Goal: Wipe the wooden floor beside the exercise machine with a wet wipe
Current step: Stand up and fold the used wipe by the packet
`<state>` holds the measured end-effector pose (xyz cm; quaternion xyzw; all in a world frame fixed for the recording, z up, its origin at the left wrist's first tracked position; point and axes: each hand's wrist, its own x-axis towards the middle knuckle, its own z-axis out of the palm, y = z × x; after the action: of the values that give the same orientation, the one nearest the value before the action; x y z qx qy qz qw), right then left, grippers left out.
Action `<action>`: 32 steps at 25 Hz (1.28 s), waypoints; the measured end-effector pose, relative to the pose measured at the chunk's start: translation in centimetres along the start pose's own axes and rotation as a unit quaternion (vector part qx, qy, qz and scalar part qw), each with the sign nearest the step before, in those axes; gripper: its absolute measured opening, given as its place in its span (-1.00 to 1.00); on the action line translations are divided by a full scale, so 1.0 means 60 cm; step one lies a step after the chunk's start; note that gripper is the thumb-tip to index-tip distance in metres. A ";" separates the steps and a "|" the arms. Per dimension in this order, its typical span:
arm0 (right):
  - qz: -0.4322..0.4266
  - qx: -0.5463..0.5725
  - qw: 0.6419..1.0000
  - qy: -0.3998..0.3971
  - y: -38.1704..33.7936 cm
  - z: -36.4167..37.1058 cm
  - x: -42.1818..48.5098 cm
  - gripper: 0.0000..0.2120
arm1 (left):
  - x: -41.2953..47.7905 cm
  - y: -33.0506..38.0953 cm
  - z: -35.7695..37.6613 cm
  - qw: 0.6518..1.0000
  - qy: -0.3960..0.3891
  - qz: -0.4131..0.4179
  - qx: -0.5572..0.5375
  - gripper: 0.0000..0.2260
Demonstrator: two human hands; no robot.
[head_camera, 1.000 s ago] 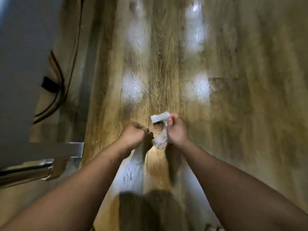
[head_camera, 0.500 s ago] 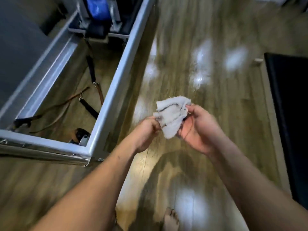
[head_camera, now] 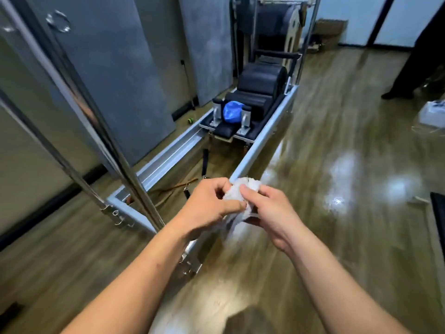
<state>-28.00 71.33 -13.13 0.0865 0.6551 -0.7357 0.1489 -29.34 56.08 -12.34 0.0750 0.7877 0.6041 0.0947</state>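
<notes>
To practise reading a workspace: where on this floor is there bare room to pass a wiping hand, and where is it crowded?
Free: the wooden floor between the silver rail and the white bag and black pad. Crowded: inside the frame, with straps and carriage; steel poles stand at its left.

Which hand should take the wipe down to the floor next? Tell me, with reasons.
Right, probably. Both hands pinch the wet wipe, but the right hand is over the open wooden floor, while the left hand is above the exercise machine.
</notes>
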 end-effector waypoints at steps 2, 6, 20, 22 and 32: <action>-0.072 -0.097 0.993 -0.004 -0.020 0.064 0.015 -0.87 | -0.033 -0.009 -0.060 0.998 0.056 -0.026 -0.014 -0.74; -0.133 -0.158 0.966 -0.156 -0.075 0.188 0.022 -0.63 | -0.091 -0.040 -0.176 0.971 0.206 -0.040 -0.117 -0.90; -0.169 -0.189 0.912 -0.323 -0.055 0.803 0.069 -0.67 | -0.350 -0.146 -0.683 0.755 0.641 -0.099 -0.097 -0.79; -0.175 -0.172 0.916 -0.319 -0.056 0.863 0.078 -0.72 | -0.380 -0.144 -0.734 0.772 0.610 -0.108 -0.140 -0.86; -0.387 -0.374 0.730 -0.421 -0.032 1.157 0.135 -0.78 | -0.518 -0.158 -0.925 0.696 0.657 -0.175 0.230 -0.94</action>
<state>-31.53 1.95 -5.13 -0.5562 0.7240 -0.3860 0.1322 -12.53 -5.64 -5.71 -0.4611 0.7624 0.2723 -0.3632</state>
